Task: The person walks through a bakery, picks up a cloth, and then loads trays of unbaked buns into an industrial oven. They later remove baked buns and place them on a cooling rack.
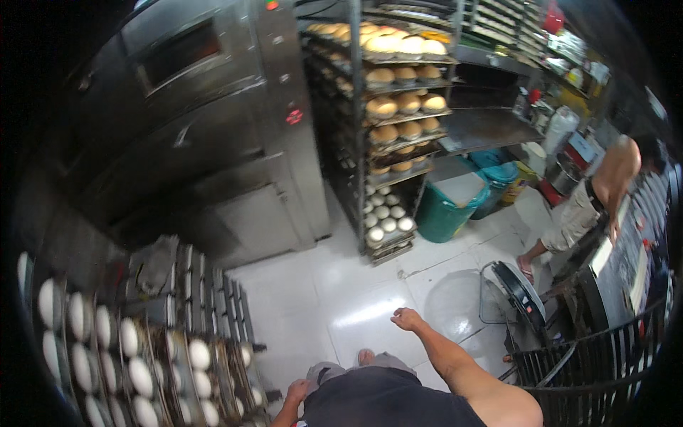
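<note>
My right hand (407,319) is held out over the white tiled floor (368,315), with its fingers curled and no object visible in it. Low by my left thigh is my left hand (298,390), its fingers partly hidden, beside a rack of pale dough rounds (141,376) on trays. Ahead stands a tall metal rack (358,133) bearing browned buns (382,107) on its upper trays and pale dough rounds (388,224) on its low trays. Neither hand touches a rack, as far as I can see.
A large steel oven (213,133) fills the left. Green lidded bins (453,208) stand right of the tall rack. A co-worker (603,181) bends over a worktable (619,283) at the right. A folding chair (515,293) and a black slatted rack (592,357) stand near my right side.
</note>
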Motion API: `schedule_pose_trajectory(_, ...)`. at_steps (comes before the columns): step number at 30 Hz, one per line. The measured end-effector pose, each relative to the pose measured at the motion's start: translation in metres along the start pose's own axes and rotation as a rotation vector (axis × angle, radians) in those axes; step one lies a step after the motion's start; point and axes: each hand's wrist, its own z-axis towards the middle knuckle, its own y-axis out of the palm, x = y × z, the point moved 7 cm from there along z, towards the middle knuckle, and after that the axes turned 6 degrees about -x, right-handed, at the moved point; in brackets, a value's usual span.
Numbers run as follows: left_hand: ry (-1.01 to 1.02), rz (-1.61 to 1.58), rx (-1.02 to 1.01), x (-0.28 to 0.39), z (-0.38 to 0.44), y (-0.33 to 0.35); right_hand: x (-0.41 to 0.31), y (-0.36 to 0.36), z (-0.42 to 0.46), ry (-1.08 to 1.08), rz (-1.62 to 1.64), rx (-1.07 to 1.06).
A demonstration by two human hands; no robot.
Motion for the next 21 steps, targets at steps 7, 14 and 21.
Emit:
schedule_pose_trajectory(7,0.175,0.321,-0.04,0.136,0.131,-0.104,-0.008,-0.022,0.049,0.118,0.169,0.114)
schedule_pose_trajectory(14,0.293,0.54,-0.271,0.24,0.231,-0.183,0.003,0.08,0.019,0.405,0.136,-0.296)
schedule_pose_trajectory(21,0.429,0.667,-0.21,0.291,0.325,-0.244,-0.022,0.052,0.048,0.439,0.245,0.049)
